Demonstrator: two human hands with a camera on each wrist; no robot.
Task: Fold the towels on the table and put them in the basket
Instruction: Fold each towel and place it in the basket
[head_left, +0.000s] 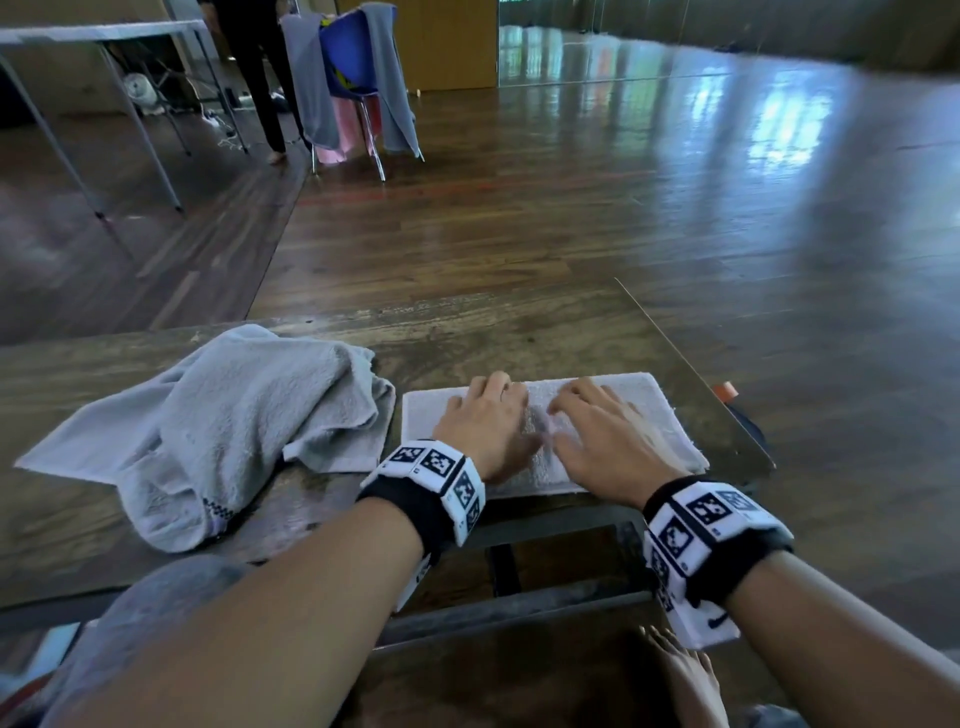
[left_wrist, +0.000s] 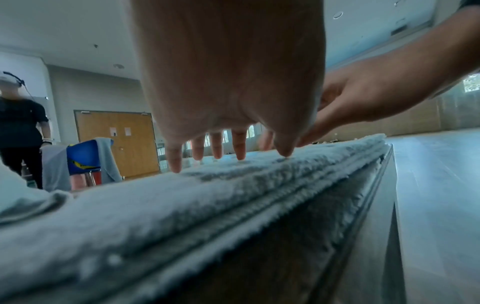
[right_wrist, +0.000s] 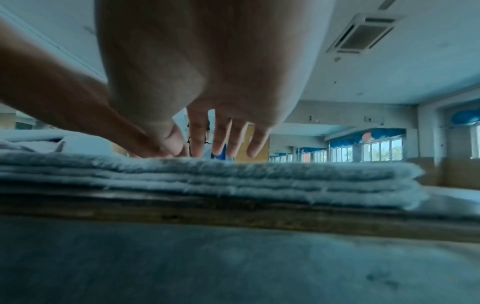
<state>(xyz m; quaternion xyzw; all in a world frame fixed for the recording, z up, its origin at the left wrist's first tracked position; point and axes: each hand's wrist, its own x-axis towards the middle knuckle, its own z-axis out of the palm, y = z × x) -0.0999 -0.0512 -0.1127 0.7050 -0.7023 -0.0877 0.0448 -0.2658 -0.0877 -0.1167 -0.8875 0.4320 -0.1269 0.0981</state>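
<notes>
A folded light grey towel (head_left: 644, 410) lies flat near the right end of the wooden table (head_left: 519, 332). My left hand (head_left: 485, 415) and right hand (head_left: 597, 421) lie side by side on top of it, fingers straight and spread, pressing it down. In the left wrist view the left fingertips (left_wrist: 176, 162) touch the towel (left_wrist: 182, 205), whose stacked layers show along its edge. The right wrist view shows the right fingers (right_wrist: 221, 142) just above the layered towel (right_wrist: 259, 176). A crumpled grey towel (head_left: 218, 431) lies to the left of the folded one. No basket is in view.
The table's right edge (head_left: 691, 358) is close to the folded towel, and an orange and dark object (head_left: 727, 392) sits beyond it. A blue chair (head_left: 353, 67) draped with grey towels stands across the wooden floor, beside a standing person (head_left: 260, 78) and a metal-legged table (head_left: 98, 36).
</notes>
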